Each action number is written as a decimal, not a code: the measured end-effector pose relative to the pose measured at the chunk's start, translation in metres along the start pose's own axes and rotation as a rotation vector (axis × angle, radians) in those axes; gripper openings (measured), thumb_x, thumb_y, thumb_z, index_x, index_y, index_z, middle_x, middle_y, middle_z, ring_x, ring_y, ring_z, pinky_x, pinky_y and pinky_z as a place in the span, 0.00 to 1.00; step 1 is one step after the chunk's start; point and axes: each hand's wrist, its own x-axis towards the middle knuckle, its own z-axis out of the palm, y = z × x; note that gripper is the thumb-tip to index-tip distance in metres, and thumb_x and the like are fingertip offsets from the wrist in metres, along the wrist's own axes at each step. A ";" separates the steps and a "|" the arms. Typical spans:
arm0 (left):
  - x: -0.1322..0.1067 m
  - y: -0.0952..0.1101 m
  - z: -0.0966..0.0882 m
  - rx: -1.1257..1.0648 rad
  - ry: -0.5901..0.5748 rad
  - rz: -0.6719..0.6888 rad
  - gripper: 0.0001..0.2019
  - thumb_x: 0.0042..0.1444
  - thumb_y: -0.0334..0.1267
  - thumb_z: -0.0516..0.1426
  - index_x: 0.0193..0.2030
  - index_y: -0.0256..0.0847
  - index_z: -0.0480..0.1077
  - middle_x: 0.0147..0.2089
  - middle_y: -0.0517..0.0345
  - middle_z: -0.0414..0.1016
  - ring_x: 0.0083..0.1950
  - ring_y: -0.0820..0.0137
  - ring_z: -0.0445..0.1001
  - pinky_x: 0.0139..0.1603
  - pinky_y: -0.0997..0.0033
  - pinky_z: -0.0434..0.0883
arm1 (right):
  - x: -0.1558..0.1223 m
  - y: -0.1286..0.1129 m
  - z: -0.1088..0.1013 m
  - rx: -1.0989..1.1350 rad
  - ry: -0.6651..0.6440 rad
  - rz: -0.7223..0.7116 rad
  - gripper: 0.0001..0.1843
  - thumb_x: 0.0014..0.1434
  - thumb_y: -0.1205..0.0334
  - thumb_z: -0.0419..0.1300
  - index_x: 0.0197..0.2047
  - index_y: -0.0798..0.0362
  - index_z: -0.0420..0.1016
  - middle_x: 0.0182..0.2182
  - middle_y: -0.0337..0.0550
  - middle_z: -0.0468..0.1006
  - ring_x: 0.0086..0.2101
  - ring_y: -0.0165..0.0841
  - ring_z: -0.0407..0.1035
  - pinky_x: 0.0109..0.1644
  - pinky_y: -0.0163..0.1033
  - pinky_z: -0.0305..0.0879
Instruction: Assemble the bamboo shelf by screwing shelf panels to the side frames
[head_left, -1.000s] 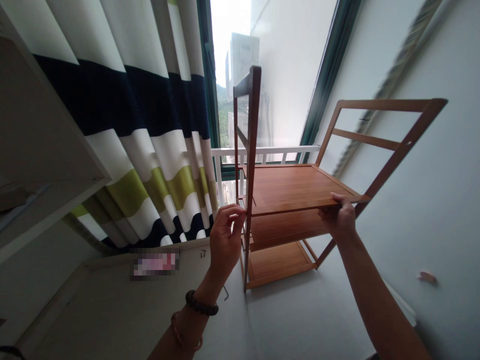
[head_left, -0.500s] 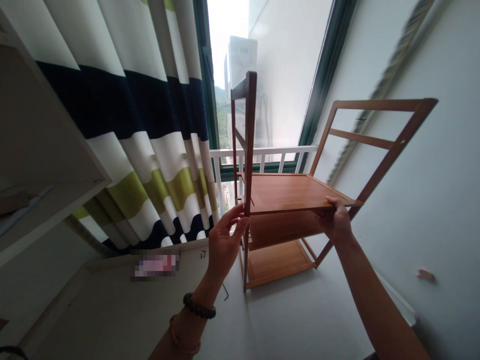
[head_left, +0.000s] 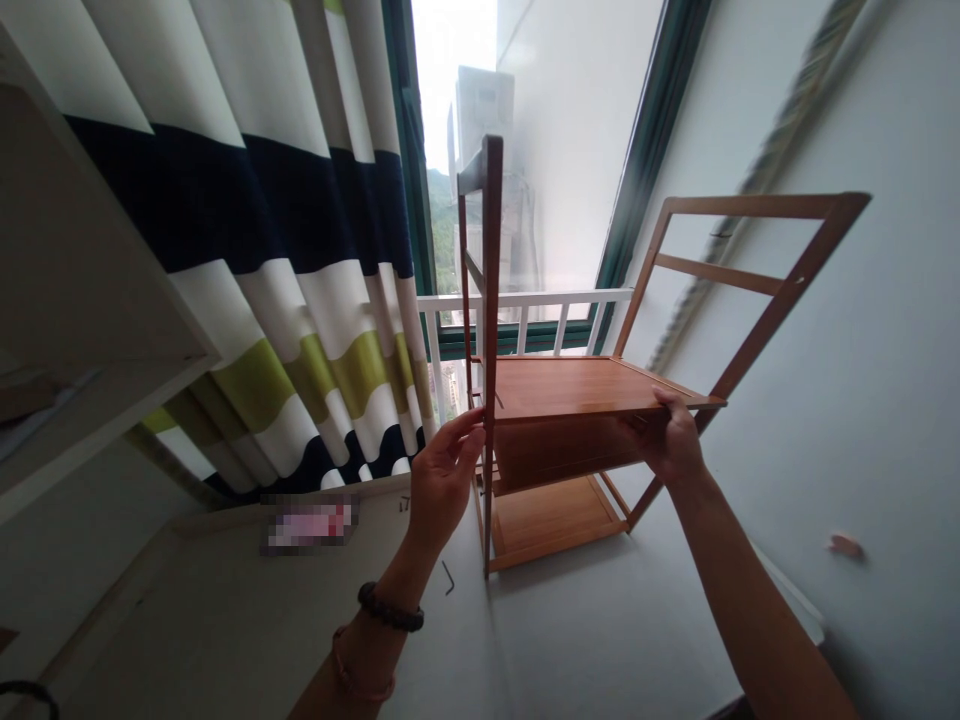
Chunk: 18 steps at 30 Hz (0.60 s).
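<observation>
A person's left wrist, ringed by a bead bracelet (head_left: 390, 607), rises from the bottom of the frame. The left hand (head_left: 442, 475) has its fingers loosely parted, their tips touching the rack's near post (head_left: 490, 300) just where the shelf (head_left: 577, 385) meets it. The right hand (head_left: 675, 440) clasps the shelf's front right corner, thumb on top and fingers curled beneath. The shelf lies level between the post and the slanted side frame (head_left: 757, 280), above two lower boards (head_left: 555, 510). A hex key (head_left: 448, 577) lies on the pale floor (head_left: 600, 630) near the foot of the post. A striped curtain (head_left: 262, 250) hangs at left; beyond the rack, a white railing (head_left: 525, 300) crosses the bright window (head_left: 570, 150).
</observation>
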 end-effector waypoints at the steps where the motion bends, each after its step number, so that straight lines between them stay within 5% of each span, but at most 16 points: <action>1: -0.001 -0.002 -0.003 0.015 -0.004 -0.006 0.13 0.52 0.39 0.59 0.45 0.42 0.74 0.41 0.53 0.77 0.40 0.69 0.75 0.42 0.71 0.72 | 0.000 0.000 0.000 0.003 0.002 -0.005 0.04 0.52 0.64 0.55 0.32 0.54 0.69 0.21 0.35 0.77 0.21 0.31 0.73 0.24 0.35 0.74; 18: -0.020 -0.023 -0.027 0.174 -0.087 -0.098 0.10 0.53 0.40 0.57 0.39 0.39 0.75 0.36 0.55 0.78 0.36 0.70 0.75 0.41 0.70 0.72 | -0.015 0.000 0.003 -0.069 -0.019 0.157 0.17 0.55 0.52 0.51 0.40 0.55 0.71 0.24 0.46 0.79 0.28 0.41 0.76 0.33 0.47 0.74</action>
